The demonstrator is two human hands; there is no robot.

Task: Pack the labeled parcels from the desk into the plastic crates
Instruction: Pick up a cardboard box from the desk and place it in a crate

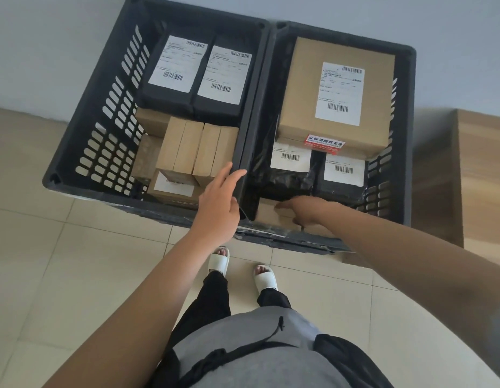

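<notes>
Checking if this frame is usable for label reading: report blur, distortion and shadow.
Head view: wide-angle bending bows the crates' rims; the right hand is motion-blurred and shadowed low inside the right crate; the left hand is fairly sharp; label barcodes on the big cardboard box show, fine print unreadable; light soft, no glare.

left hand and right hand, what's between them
In the head view, the left hand rests on the adjoining dark rims of the left crate and right crate; that divider lies between it and the right hand.
</notes>
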